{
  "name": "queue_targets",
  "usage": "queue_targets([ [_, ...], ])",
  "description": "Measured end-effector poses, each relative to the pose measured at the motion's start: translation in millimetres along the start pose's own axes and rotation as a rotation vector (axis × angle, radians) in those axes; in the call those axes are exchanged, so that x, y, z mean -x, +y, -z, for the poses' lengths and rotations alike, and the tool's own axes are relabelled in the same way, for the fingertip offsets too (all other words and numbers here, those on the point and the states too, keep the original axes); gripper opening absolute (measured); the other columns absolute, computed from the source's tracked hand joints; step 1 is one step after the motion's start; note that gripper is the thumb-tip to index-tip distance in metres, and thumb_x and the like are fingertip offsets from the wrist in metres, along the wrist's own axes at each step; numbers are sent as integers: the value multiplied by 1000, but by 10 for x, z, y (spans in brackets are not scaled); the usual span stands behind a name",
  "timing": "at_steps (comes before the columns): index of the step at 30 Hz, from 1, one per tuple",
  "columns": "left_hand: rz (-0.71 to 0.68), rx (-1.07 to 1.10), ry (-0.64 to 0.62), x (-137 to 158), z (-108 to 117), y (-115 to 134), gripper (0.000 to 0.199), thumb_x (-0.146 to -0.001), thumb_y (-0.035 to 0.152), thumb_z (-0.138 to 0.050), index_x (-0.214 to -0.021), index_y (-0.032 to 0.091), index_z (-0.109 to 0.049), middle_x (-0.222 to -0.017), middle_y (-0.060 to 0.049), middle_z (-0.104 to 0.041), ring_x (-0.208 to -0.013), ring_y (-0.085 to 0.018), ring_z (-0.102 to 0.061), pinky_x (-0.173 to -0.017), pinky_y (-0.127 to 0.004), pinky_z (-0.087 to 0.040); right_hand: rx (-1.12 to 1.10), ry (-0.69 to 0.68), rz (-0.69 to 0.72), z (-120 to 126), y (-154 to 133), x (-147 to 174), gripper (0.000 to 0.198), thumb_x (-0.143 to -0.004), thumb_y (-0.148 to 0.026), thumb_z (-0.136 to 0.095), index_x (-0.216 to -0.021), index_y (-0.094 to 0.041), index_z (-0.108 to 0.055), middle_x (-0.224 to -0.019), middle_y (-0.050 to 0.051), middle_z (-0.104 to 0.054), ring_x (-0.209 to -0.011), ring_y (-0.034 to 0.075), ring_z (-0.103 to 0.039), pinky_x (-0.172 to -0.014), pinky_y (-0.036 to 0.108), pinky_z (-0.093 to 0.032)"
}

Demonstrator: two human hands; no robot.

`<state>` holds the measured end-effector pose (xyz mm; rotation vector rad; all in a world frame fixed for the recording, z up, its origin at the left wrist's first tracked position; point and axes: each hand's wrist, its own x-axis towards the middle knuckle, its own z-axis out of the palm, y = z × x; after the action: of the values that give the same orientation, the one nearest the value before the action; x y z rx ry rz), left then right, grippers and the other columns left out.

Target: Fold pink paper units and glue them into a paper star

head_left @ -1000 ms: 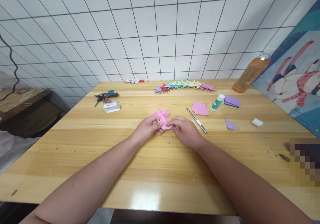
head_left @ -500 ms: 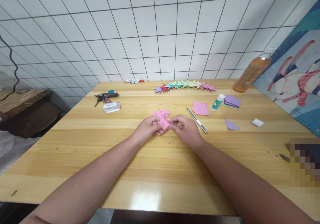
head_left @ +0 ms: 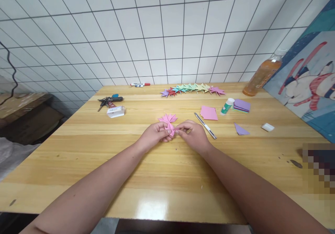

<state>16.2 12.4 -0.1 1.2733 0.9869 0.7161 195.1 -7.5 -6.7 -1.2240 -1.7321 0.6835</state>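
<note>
A small piece of pink folded paper (head_left: 170,128) is held between my two hands over the table. My left hand (head_left: 156,132) pinches its left side with thumb and fingers. At its right edge, the thumb and fingertips of my right hand (head_left: 190,133) are closed on a corner. Just beyond the hands lies a pointed pink paper fan (head_left: 168,117), partly covered by the held piece; I cannot tell whether they are joined. Beside my right hand rests a cutter knife (head_left: 205,126), and behind it is a stack of pink paper squares (head_left: 209,113).
A glue stick (head_left: 227,106), purple paper stack (head_left: 242,105), purple folded triangle (head_left: 241,129) and white cap (head_left: 268,127) lie rightward. At the back are a marker (head_left: 140,85), colourful folded-paper row (head_left: 192,89) and bottle (head_left: 261,74). Keys (head_left: 110,101) and a small white box (head_left: 116,111) sit left.
The right fingers have moved slightly left and pressed in the right corner of the pink paper, which looks narrower now. My left hand keeps its grip.
</note>
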Motion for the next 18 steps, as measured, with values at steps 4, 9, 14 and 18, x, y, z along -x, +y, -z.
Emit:
queue_targets([
  [4, 6, -14, -19, 3, -10, 4, 31, -68, 38, -69, -81, 12, -58, -72, -6, -66, -65, -13, -60, -60, -23, -44, 61, -7, 9, 11, 8, 6, 6, -72, -23, -63, -74, -20, -68, -74, 1, -61, -60, 10, -52, -58, 23, -42],
  [9, -24, -2, -62, 18, -31, 11, 33, -66, 36, -71, -86, 14, -58, -77, -5, -65, -67, -12, -59, -61, -22, -43, 139, -8, 22, 21, 1, 22, 7, -70, -22, -65, -66, -18, -61, -69, -1, -56, -58, 10, -49, -56, 22, -38],
  [14, -50, -53, -70, 30, -58, 11, 34, -61, 33, -74, -84, 14, -58, -69, -1, -63, -60, -10, -56, -57, -21, -41, 180, -18, 11, 23, -26, 28, 10, -68, -23, -67, -65, -18, -59, -68, -1, -55, -58, 10, -47, -55, 22, -36],
  [18, -30, -85, -36, 22, -55, 4, 35, -62, 35, -73, -85, 14, -57, -67, -2, -63, -58, -11, -56, -57, -22, -42, 105, -58, 63, 13, -18, 22, 13, -71, -19, -65, -83, -23, -66, -78, -1, -60, -56, 8, -47, -57, 22, -39],
])
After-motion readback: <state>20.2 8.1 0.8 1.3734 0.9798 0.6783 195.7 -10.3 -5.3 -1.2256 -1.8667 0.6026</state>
